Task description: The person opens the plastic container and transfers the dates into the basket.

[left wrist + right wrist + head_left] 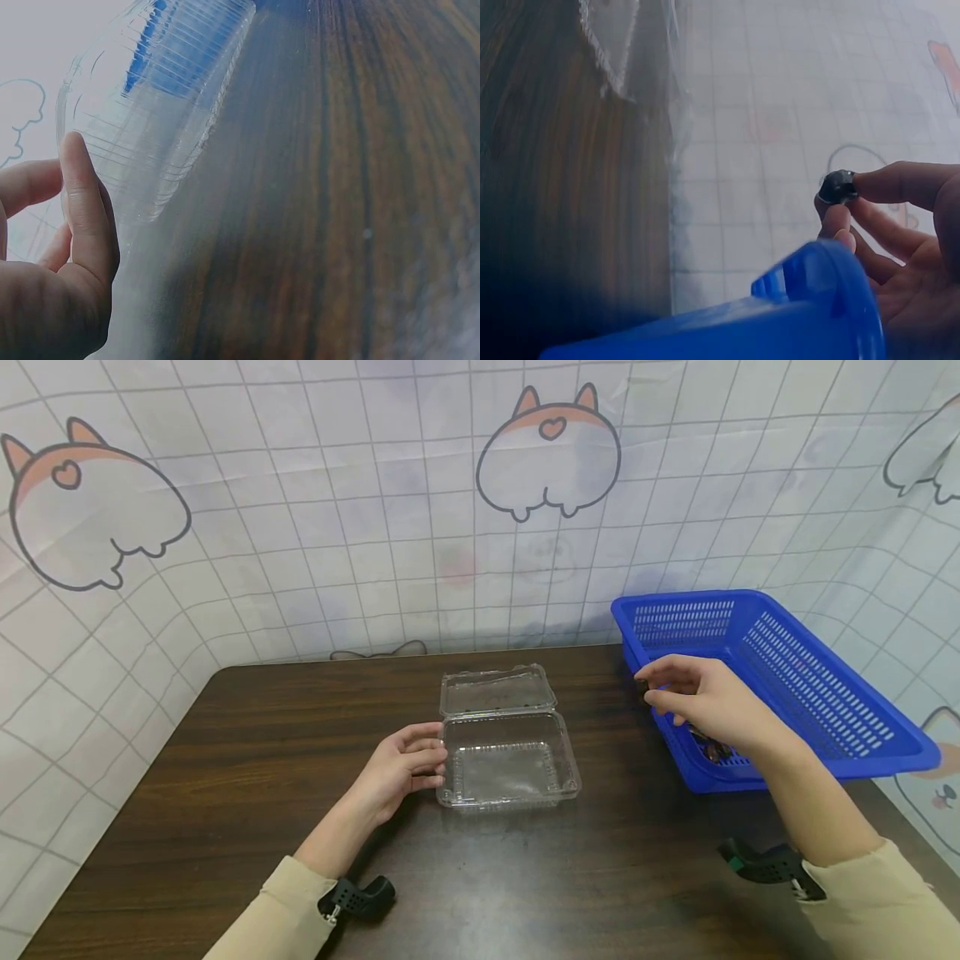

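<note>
A clear plastic clamshell box (504, 768) lies opened on the table, its lid (497, 692) folded back toward the wall. My left hand (401, 768) touches the box's left rim with lightly bent fingers; in the left wrist view, a finger (86, 199) rests along the box's edge. Over the left rim of the blue basket (832, 693), my right hand (701, 702) pinches a small, dark, shiny, rounded piece (838, 186) between thumb and fingertips. What kind of piece it is cannot be made out. Several similar dark pieces (716, 750) lie in the basket, partly hidden under the right hand.
The dark wooden table (247, 793) carries the box and the basket. A white cloth wall (360, 527) with a grid and cartoon animal pattern stands behind and on both sides. Black wrist straps (360, 897) sit over both cream sleeves.
</note>
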`<state>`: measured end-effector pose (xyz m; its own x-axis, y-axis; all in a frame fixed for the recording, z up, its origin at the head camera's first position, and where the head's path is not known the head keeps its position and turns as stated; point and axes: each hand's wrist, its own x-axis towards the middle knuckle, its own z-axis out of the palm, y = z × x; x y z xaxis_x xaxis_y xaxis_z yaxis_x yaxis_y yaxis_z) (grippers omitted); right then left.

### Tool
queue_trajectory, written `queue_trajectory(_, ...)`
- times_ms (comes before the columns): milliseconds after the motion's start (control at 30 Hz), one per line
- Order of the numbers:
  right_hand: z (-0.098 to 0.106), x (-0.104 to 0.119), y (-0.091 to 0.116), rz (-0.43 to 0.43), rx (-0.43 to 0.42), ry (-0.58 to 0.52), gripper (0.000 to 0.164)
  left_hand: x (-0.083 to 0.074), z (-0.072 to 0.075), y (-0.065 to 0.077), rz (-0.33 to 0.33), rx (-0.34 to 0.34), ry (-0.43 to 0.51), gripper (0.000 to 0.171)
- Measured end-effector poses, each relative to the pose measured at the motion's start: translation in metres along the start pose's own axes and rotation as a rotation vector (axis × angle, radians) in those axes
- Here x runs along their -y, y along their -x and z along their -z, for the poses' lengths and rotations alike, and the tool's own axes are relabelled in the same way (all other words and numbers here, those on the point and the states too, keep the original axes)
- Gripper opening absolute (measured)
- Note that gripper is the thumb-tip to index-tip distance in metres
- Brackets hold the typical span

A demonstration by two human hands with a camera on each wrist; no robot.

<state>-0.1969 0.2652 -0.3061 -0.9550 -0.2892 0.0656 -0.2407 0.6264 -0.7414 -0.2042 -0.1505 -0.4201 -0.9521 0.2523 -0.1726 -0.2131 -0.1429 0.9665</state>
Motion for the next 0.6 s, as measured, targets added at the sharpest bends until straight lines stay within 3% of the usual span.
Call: queue_trajectory(600,0.021,-0.025,0.009,-0.064,-0.11,-0.004,0.044,-0.002,0.0,0.0,0.01,-0.001,-0.003,0.051)
